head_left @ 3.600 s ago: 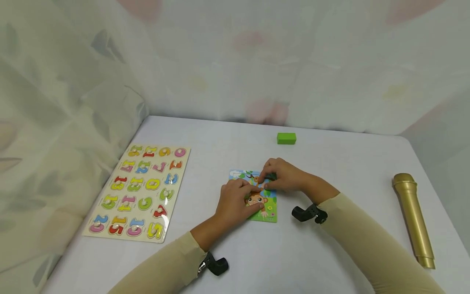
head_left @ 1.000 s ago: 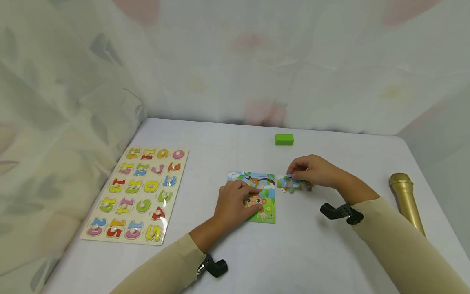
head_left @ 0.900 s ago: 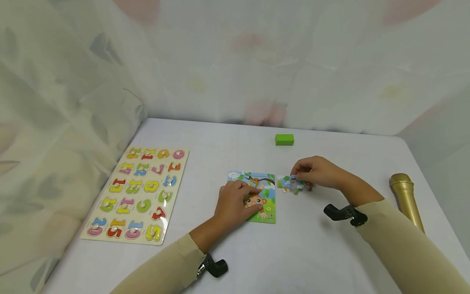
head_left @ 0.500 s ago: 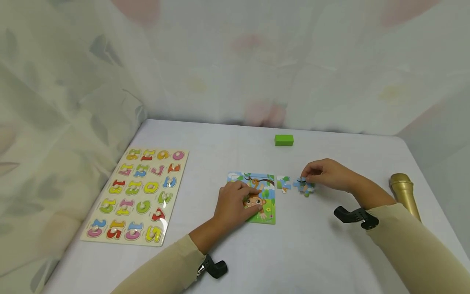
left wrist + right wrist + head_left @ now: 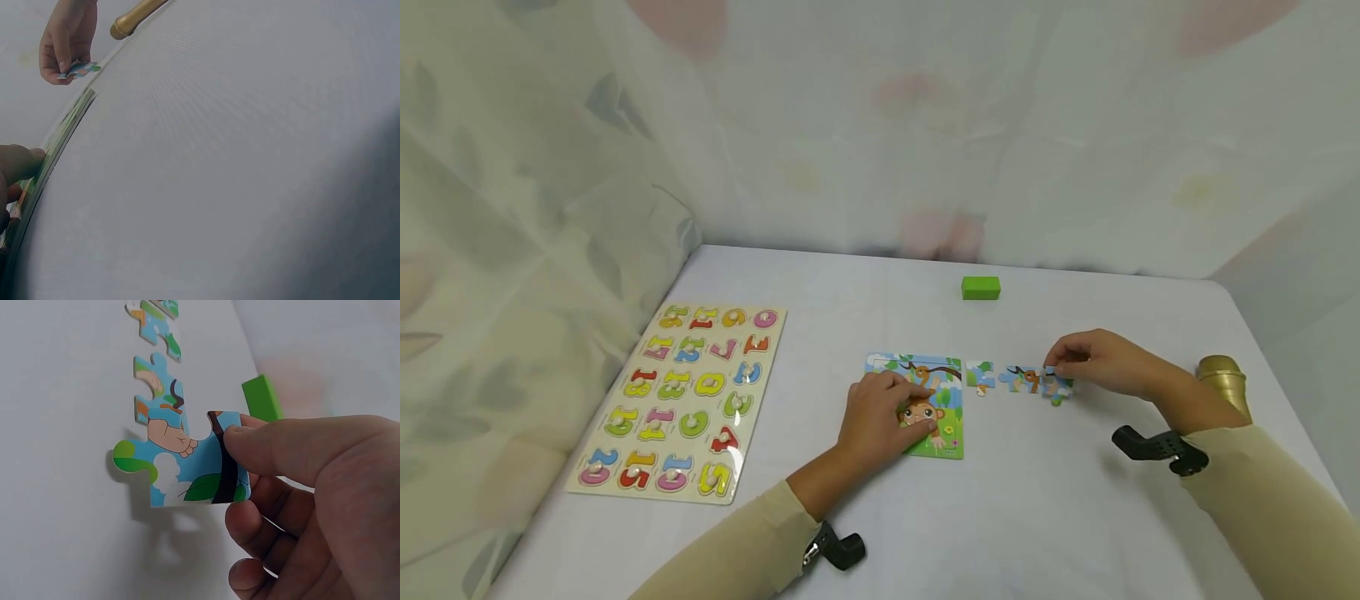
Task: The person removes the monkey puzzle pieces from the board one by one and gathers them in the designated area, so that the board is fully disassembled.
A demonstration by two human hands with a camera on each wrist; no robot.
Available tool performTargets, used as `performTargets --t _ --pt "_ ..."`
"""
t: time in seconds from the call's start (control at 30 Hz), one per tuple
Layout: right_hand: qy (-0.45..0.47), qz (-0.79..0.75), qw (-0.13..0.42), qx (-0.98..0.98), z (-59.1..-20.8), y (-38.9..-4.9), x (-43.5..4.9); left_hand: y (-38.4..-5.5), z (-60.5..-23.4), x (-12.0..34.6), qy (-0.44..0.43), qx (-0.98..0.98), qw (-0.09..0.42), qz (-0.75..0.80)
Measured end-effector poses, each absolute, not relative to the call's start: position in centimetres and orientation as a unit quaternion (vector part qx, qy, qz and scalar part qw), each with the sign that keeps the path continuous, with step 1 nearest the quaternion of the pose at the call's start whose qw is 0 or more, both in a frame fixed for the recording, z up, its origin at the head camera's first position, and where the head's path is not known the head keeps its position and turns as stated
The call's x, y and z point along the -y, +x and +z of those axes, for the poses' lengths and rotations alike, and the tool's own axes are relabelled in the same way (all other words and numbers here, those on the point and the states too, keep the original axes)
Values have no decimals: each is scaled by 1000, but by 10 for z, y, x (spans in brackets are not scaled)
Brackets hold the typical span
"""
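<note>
My left hand [image 5: 880, 417] lies across the left part of a small monkey picture board [image 5: 951, 437], thumb and index finger stretched over the monkey's face. In the left wrist view its thumb touches the edge of that board. My right hand [image 5: 1101, 364] pinches a blue jigsaw piece [image 5: 187, 472] by one corner, thumb on top; a foot, leaves and a dark branch are printed on it. The held piece overlaps the end of another jigsaw piece [image 5: 1021, 380], which lies on the table. A further jigsaw piece [image 5: 980, 375] lies close to the board's right edge.
A number puzzle board [image 5: 747, 422] with knobbed numerals lies at the left. The green block [image 5: 981, 288] sits near the back edge. At the right, a gold tube [image 5: 1223, 382] is partly hidden behind my right forearm. Curtain-like cloth surrounds the table.
My right hand has moved from the board out to the right, carrying the held piece along. Two jigsaw pieces now lie uncovered in a row. My left hand has stayed put.
</note>
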State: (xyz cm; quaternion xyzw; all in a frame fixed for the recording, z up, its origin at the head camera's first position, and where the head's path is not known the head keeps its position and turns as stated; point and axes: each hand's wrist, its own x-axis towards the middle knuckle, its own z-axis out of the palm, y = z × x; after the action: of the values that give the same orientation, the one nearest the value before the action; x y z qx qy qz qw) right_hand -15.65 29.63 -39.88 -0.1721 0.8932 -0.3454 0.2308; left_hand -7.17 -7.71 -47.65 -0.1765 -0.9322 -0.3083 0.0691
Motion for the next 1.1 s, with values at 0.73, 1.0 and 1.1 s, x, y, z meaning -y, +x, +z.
performTargets --t 0.73,1.0,1.1 --pt "-155 -351 233 -894 -405 -157 -312 -70 -470 76 -178 929 73 -318" --pt "-141 -326 200 -913 -416 -159 -311 -70 -471 76 -180 928 75 -317" --pt "-139 -320 186 -918 -420 -158 -311 -70 -472 76 -179 929 78 -313"
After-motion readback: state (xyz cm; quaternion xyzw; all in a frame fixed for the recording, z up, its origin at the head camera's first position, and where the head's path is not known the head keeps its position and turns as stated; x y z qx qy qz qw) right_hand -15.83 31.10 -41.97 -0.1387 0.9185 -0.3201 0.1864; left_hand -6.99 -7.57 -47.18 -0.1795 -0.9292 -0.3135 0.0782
